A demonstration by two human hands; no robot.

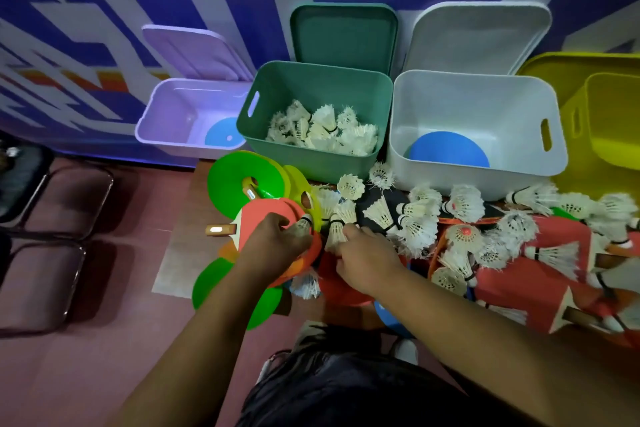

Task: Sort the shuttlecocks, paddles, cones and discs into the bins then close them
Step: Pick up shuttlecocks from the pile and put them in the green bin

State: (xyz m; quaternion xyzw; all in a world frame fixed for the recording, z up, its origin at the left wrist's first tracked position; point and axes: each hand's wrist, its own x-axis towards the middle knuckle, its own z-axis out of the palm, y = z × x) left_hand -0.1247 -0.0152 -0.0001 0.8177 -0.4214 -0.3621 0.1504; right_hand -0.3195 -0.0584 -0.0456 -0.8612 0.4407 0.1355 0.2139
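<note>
My left hand (273, 239) pinches a white shuttlecock (304, 222) over a red paddle (263, 218). My right hand (367, 260) grips another shuttlecock (335, 230) just beside it. Several loose shuttlecocks (415, 218) lie scattered to the right among red paddles (519, 274). Green discs (235, 184) and a yellow-green cone (301, 191) lie at the left of the pile. The green bin (311, 80) holds several shuttlecocks. A blue disc (221, 135) lies in the purple bin (166, 114), and another blue disc (446, 152) in the white bin (478, 97).
All bins stand open, their lids (343, 35) leaning on the blue-and-white wall behind. A yellow bin (606, 121) is at the far right. Dark chairs (52, 218) stand at the left on the reddish floor. A blue disc (388, 317) lies partly under my right arm.
</note>
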